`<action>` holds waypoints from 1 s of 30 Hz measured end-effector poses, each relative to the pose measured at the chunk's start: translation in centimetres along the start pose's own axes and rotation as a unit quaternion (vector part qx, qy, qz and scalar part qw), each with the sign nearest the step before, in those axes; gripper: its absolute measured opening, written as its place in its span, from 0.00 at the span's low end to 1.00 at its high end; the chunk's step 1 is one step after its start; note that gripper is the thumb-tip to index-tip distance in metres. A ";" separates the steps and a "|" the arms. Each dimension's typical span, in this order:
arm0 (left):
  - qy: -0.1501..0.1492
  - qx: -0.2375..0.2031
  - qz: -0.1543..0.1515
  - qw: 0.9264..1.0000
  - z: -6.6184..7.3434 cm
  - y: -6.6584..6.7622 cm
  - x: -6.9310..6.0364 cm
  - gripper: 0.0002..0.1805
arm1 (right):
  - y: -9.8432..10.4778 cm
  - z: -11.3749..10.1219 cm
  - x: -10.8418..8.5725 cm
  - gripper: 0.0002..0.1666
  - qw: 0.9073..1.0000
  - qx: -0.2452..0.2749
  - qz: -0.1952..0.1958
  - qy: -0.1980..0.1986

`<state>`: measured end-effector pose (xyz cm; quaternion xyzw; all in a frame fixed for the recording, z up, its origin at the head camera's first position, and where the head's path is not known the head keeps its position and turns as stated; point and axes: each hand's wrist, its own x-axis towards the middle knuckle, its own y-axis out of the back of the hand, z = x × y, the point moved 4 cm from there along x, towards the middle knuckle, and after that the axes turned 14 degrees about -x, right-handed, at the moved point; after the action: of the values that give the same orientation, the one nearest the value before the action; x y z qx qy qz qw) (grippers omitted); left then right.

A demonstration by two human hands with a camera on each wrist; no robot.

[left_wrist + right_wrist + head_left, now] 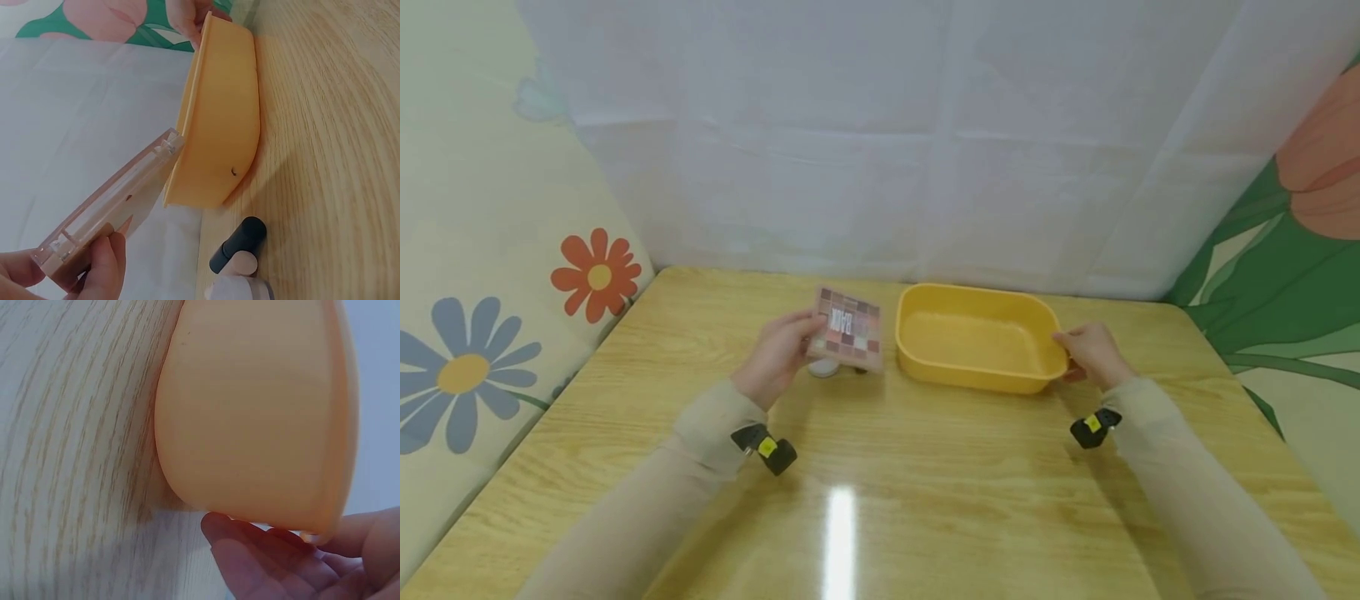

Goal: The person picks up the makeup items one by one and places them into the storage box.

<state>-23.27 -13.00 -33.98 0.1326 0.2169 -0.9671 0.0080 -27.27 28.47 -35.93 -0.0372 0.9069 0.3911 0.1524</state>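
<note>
My left hand (pixel 777 354) pinches an eyeshadow palette (pixel 848 332) by its left edge, thumb on top, and holds it up off the table. The palette's cover shows a grid of pink and brown squares with white lettering; in the left wrist view its clear hinged edge (pixel 106 194) faces the camera. A yellow plastic basin (pixel 977 377) stands just right of the palette. My right hand (pixel 1093 354) grips the basin's right end, with the thumb at the rim and the fingers (pixel 250 562) under it against the outer wall.
Below the palette lie a black tube (pixel 244 240), a small pale rounded item (pixel 240 264) and a whitish round container (pixel 240 289), partly hidden in the head view. The wooden table (pixel 925 467) ends at a white cloth backdrop (pixel 850 150).
</note>
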 end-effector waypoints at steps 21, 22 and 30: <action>-0.002 0.028 -0.018 0.999 0.2 -3.2 1.4 0.23 | 0.0 -0.2 -0.1 0.28 1.000 -0.008 -0.001 0.004; -0.004 0.030 -0.020 0.999 0.2 -3.4 1.5 0.23 | 0.0 -0.3 0.0 0.28 1.000 -0.008 0.000 0.004; -0.018 0.041 -0.019 0.999 0.0 -4.4 2.1 0.22 | 0.0 -0.1 0.0 0.28 1.000 -0.009 0.000 -0.003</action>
<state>-25.61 -8.87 -32.68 0.1115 0.1797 -0.9773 -0.0118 -27.32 28.39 -35.80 -0.0372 0.9029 0.3994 0.1545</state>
